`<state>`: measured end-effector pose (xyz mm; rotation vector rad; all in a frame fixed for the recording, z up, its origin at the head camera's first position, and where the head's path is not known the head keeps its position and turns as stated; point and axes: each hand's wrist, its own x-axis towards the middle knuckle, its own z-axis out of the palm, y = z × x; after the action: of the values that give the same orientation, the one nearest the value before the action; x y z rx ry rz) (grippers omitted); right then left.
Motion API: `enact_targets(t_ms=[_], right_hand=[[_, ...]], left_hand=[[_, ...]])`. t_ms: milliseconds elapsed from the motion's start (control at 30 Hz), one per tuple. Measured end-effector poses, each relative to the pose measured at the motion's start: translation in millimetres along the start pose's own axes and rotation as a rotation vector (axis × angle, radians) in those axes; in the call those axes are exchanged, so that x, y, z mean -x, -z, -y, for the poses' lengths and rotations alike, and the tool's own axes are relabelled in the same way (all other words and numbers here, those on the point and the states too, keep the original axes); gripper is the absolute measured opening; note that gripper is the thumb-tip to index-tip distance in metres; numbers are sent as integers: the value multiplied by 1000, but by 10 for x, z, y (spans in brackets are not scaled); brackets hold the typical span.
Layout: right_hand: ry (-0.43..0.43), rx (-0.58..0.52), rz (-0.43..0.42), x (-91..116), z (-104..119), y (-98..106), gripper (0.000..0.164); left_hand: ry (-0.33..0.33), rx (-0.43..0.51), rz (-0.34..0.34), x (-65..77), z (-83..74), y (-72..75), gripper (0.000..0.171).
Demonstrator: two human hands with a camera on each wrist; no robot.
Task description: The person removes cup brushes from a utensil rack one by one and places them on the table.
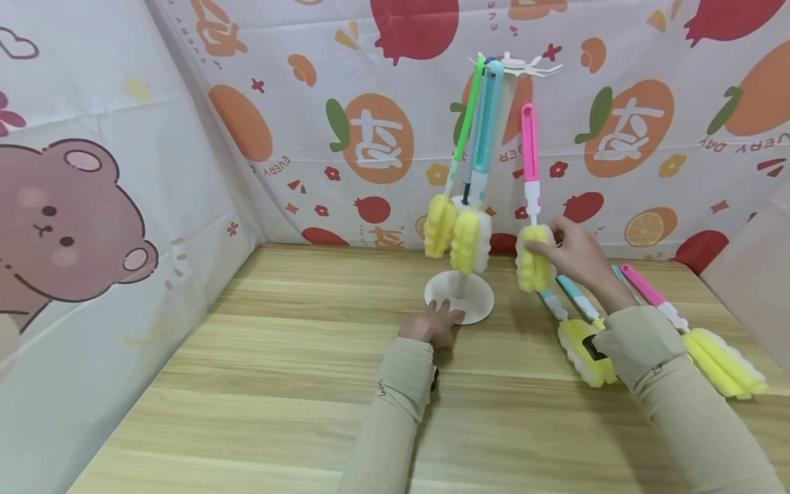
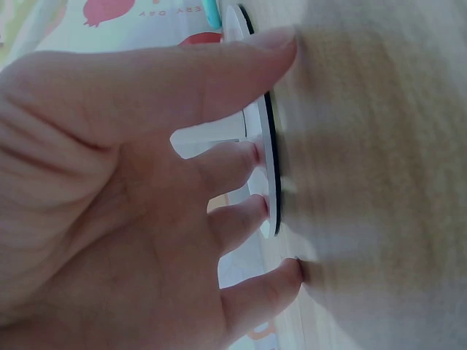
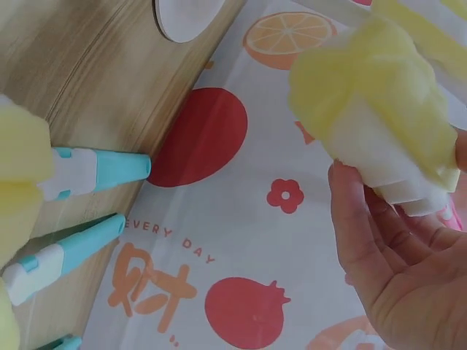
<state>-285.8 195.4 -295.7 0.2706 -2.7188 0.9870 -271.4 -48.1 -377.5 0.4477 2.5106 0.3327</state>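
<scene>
My right hand [image 1: 580, 252] pinches the yellow-and-white sponge head of a cup brush [image 1: 531, 147]. Its pink handle points straight up, beside the white hanging stand [image 1: 513, 65] and apart from its hooks. In the right wrist view the sponge head [image 3: 365, 109] sits between the thumb and fingers. Fingertips of my left hand [image 1: 432, 325] rest on the round base [image 1: 476, 302] of the stand. From the left wrist view, two fingers touch the base rim [image 2: 273, 168]. A green-handled brush [image 1: 467, 116] and a teal-handled brush [image 1: 487, 123] hang on the stand, with a greyish handle between them.
Several more sponge brushes lie on the wooden table [image 1: 278, 370] at the right, including a teal-handled one [image 1: 577, 298] and a pink-handled one [image 1: 719, 353]. My right forearm partly covers them. A fruit-printed cloth [image 1: 296, 137] stands right behind the table.
</scene>
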Motion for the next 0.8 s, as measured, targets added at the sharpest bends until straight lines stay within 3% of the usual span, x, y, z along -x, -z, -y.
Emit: enact_targets(t_ms=[800], right_hand=[[-26, -18, 127, 130, -62, 68, 44]], left_hand=[[3, -10, -6, 1, 8, 0, 72]])
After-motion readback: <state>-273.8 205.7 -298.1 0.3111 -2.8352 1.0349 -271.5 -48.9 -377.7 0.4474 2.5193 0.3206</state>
